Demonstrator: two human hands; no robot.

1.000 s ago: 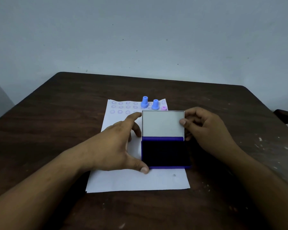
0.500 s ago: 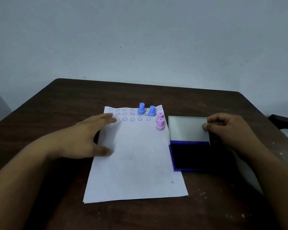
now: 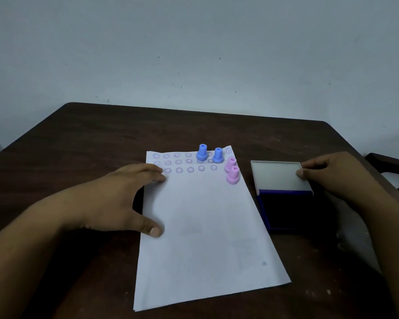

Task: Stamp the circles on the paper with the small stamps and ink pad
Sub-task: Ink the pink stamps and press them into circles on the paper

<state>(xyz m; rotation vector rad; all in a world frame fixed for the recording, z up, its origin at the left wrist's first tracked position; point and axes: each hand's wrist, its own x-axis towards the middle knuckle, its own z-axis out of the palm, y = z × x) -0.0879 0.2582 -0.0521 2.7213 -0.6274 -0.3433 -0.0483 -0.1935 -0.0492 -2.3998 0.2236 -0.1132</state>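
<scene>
A white paper (image 3: 205, 226) lies on the dark wooden table (image 3: 78, 146), with rows of small purple circles (image 3: 184, 162) along its far edge. Two blue stamps (image 3: 202, 153) (image 3: 217, 155) stand upright on the circles. Two pink stamps (image 3: 232, 175) (image 3: 230, 162) stand at the paper's far right corner. The open purple ink pad (image 3: 290, 210) rests on the table right of the paper, lid (image 3: 279, 177) raised. My left hand (image 3: 124, 199) lies flat on the paper's left edge, fingers spread. My right hand (image 3: 327, 176) pinches the lid's right edge.
A pale wall rises behind the table. A dark chair part (image 3: 389, 164) shows at the far right beyond the table's edge. Small light specks mark the table's right side near my right forearm.
The ink pad went from the middle of the paper to the table on its right, carried by my right hand. My left hand let go of it and settled on the paper's left edge.
</scene>
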